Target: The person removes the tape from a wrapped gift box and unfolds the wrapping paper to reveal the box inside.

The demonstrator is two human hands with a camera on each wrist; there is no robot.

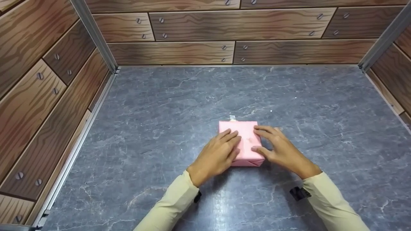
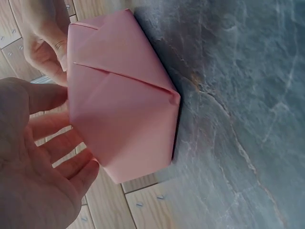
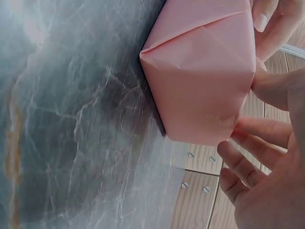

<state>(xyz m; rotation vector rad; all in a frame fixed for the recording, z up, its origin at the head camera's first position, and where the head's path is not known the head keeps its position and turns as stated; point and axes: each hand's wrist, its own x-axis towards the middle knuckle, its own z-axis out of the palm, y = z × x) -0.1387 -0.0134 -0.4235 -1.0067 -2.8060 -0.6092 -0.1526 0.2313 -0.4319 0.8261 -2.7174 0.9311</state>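
A box wrapped in pink paper [image 1: 248, 144] sits on the grey marbled tabletop, in the middle of the head view. My left hand [image 1: 218, 154] rests on the left part of its top, the fingers stretched out. At the box's right edge, my right hand [image 1: 282, 150] touches the top with fingertips and thumb. Both wrist views show a folded end of the wrapping [image 2: 124, 119] with diagonal creases. The paper lies taut along the side [image 3: 200, 95] in the right wrist view. The underside is hidden.
A small clear strip like tape [image 1: 232, 117] shows just behind the box. White specks [image 1: 271, 111] dot the tabletop [image 1: 154, 128]. Wood-patterned panels [image 1: 192, 25] wall in the back and sides, with metal posts [image 1: 96, 35] at the corners.
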